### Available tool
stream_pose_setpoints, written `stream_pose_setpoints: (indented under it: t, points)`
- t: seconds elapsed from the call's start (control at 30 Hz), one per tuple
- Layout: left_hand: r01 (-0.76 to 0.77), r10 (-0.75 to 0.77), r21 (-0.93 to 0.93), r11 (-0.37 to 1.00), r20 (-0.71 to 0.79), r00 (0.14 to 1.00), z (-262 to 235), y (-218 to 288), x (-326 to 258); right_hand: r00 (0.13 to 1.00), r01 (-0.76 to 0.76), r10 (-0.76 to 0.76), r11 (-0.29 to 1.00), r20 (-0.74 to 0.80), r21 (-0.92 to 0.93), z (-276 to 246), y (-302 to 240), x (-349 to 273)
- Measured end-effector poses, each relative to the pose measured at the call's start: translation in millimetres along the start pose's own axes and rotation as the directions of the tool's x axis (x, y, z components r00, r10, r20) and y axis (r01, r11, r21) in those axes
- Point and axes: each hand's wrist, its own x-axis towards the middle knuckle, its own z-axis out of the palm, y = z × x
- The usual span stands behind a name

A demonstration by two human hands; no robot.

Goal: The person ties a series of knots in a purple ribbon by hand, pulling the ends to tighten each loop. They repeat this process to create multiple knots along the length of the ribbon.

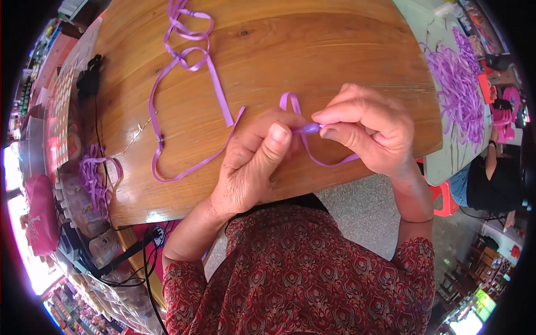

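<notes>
A long purple ribbon (192, 67) winds across the wooden table (312, 50) in loose loops from the far edge toward me. Its near end comes up into both hands. My left hand (254, 162) pinches the ribbon between thumb and fingers. My right hand (365, 131) pinches the same bit just to the right, where the ribbon is folded into a small tight piece (309, 128). A small loop (290, 100) stands up behind the fingers and a tail (329, 163) curves under my right hand.
A pile of cut purple ribbon pieces (460, 89) lies on a grey surface at the right, beside another person in black (494, 178). A bunch of purple ribbon (95, 178) hangs at the table's left edge. Black cables (95, 111) run along the left side.
</notes>
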Motion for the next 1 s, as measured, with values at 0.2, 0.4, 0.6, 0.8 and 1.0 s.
stream_pose_setpoints:
  t: [0.2, 0.4, 0.6, 0.8, 1.0]
  points:
    - [-0.145, 0.279, 0.376, 0.915, -0.332, 0.901, 3, 6, 23, 0.992, -0.101, 0.097, 0.994, -0.08, -0.045, -24, -5, -23]
    - [-0.191, 0.518, 0.828, 0.528, -0.136, 0.844, -1, -9, 38, 0.916, -0.4, 0.398, 0.915, -0.044, -0.056, -69, -21, -62]
    - [-0.193, 0.496, 0.894, 0.404, -0.037, 0.868, 2, -18, 42, 0.707, -0.587, 0.436, 0.801, -0.557, -0.118, -202, -4, -109]
    - [-0.234, 0.534, 0.92, 0.314, 0.033, 0.845, 1, -22, 44, 0.813, -0.569, -0.065, 0.124, -0.579, -0.813, -379, 1, -146]
    - [-0.474, 0.567, 0.878, -0.064, 0.423, 0.707, -3, -30, 39, 0.923, -0.355, 0.012, 0.405, -0.384, -0.843, -241, 34, -92]
